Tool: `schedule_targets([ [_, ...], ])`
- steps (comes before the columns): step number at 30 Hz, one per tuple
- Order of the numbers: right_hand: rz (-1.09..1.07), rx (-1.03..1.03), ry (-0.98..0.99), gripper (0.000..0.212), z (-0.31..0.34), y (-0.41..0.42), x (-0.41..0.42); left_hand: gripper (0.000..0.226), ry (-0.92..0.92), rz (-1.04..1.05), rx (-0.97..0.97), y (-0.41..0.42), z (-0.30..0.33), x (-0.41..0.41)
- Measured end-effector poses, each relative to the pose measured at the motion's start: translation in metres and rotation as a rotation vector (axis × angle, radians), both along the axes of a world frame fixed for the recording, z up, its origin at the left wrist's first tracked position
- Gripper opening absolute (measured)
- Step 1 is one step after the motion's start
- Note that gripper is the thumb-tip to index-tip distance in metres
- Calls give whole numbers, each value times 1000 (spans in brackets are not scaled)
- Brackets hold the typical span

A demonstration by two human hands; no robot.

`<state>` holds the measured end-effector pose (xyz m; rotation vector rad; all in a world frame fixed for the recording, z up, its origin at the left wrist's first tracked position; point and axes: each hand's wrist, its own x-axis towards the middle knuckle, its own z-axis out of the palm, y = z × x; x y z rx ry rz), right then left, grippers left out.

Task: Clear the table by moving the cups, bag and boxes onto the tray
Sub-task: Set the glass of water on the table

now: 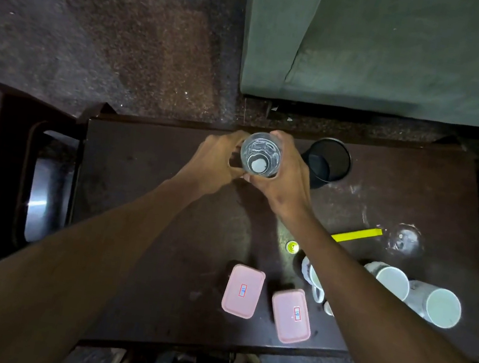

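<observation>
Clear glass tumbler (260,154): gripped by left hand (216,162) and right hand (287,176), fingers curled round it.
Two pink lidded boxes (243,290): set on dark table (148,214).

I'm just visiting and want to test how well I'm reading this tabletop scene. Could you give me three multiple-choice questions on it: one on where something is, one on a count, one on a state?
1. Where does the black mesh cup stand?
A. on the floor
B. at the table's far edge, right of the hands
C. on a pink box

2. How many pink boxes lie on the table?
A. one
B. two
C. four

3. What is the clear glass doing?
A. lying tipped over
B. stacked on a cup
C. held upright by both hands

Answers: 1 B, it stands beside the right hand; 2 B, two lids show; 3 C, the left hand and the right hand both grip it.
</observation>
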<state>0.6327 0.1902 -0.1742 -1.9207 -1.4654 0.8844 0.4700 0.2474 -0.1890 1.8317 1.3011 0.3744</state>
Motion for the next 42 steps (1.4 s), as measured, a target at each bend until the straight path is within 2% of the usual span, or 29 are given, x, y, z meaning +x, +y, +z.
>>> schedule_targets([
  [17,43,10,-19,101,-16,-2,0,68,3,42,-33,-6,-6,0],
  [25,79,1,-51,121,-6,-6,-3,85,92,10,-3,-14,-1,-9],
  [29,125,72,-84,116,10,-8,-5,96,142,54,-3,-27,11,-36],
  [34,165,133,-126,105,40,2,-32,91,168,149,75,-37,44,-87],
  [42,303,250,-225,80,92,35,-143,74,-27,505,225,-29,127,-212],
])
